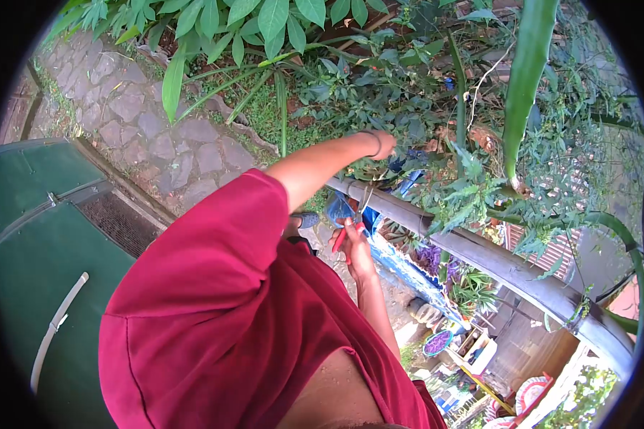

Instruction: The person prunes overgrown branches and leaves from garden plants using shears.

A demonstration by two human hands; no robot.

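Note:
My left hand [383,143], with a dark band on the wrist, reaches out over a grey wooden rail [494,261] into leafy green plants [379,100]. Its fingers are curled among the stems, and the leaves hide what they grip. My right hand [355,243] is lower, just under the rail, closed around a red-handled tool [340,236] whose tip is hidden. A thin string or stem [367,194] hangs at the rail between the two hands. My red shirt [215,314] fills the lower left.
A stone-paved path [143,121] runs at the upper left, beside a dark green bin lid [43,243]. A thick green stalk [524,79] rises at the upper right. Blue objects [401,261] and potted plants [472,286] lie below the rail.

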